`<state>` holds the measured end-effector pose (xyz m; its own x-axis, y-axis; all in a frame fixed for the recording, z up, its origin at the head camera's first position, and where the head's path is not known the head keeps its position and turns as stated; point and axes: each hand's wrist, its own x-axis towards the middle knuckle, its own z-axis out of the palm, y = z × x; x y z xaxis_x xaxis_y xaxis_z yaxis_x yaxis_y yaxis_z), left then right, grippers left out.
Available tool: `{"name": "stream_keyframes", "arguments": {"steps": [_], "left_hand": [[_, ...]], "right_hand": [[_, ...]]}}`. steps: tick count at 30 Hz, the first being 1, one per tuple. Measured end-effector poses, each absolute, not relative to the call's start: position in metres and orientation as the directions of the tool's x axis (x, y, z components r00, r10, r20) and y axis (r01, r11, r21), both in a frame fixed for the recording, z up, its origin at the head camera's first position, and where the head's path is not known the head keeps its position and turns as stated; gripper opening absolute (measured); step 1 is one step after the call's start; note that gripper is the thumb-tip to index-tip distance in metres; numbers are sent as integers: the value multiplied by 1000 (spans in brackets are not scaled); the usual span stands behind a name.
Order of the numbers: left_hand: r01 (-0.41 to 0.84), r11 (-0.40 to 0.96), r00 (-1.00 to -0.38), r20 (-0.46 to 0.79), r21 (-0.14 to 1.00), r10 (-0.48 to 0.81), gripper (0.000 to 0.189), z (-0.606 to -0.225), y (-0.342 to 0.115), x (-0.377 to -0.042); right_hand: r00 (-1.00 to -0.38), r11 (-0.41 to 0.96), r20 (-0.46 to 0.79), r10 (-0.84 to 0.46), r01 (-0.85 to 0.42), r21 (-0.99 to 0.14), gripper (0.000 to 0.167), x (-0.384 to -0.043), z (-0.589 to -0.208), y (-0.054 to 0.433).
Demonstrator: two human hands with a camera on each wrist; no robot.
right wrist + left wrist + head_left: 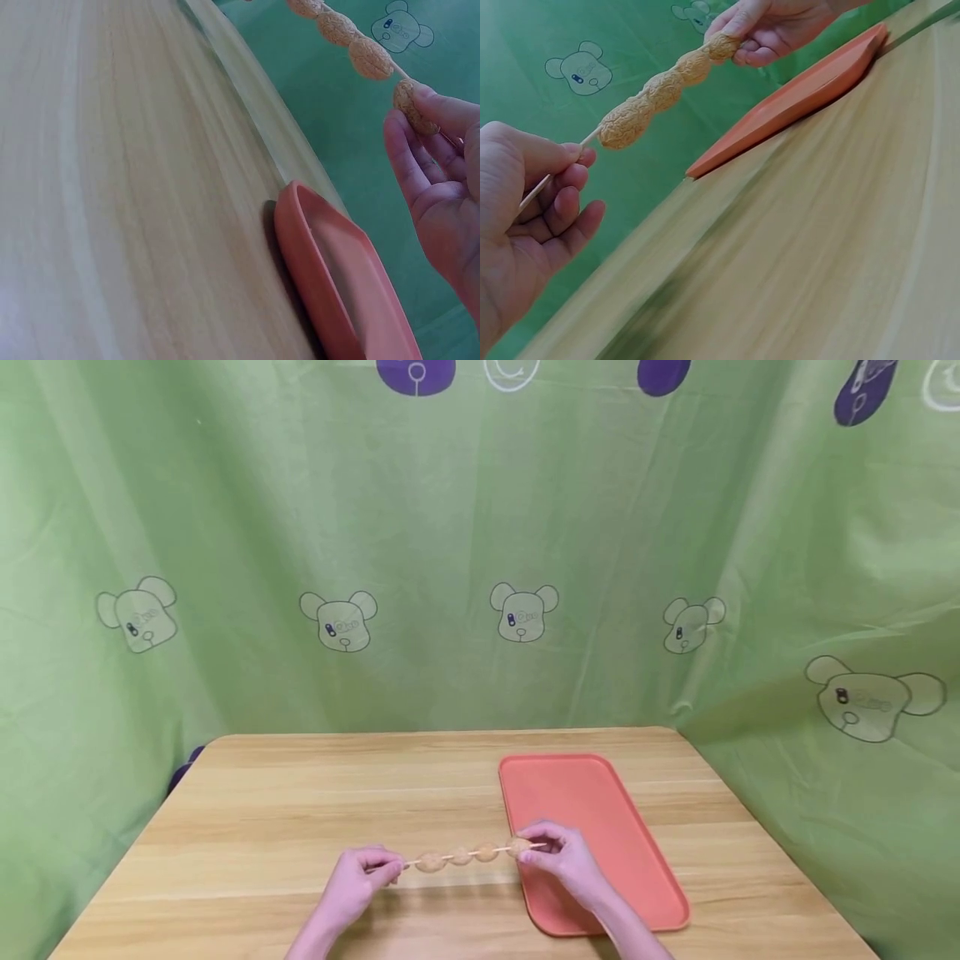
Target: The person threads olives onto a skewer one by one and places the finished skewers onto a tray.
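Note:
A thin wooden skewer [450, 857] runs between the two hands above the table, with several light-brown, wrinkled balls [662, 91] threaded along it. My left hand [356, 885] pinches the skewer near its left end, between thumb and fingers. At the other end, my right hand [564, 858] pinches the outermost wrinkled ball [411, 107] between thumb and fingertips. A small stretch of bare stick separates that ball from its neighbours, and the skewer's tip shows just past it in the head view.
Below the right hand, a red-orange rectangular tray [592, 802] lies on the wooden table [330, 802]. A green curtain [435, 527] printed with bear heads hangs behind the table and along both sides.

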<state>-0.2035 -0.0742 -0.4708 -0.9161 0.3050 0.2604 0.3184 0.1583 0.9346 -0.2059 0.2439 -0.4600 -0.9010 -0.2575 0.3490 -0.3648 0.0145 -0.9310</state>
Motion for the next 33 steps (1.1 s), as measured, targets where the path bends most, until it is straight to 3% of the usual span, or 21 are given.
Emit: {"name": "stream_keyframes", "arguments": {"steps": [10, 33], "left_hand": [[343, 142, -897, 279, 928, 342, 13, -469, -79, -205], [365, 179, -862, 258, 914, 437, 18, -470, -66, -206]], "right_hand": [[-913, -69, 270, -306, -262, -963, 35, -204, -463, 243], [-924, -123, 320, -210, -299, -946, 38, -210, -466, 254]]}}
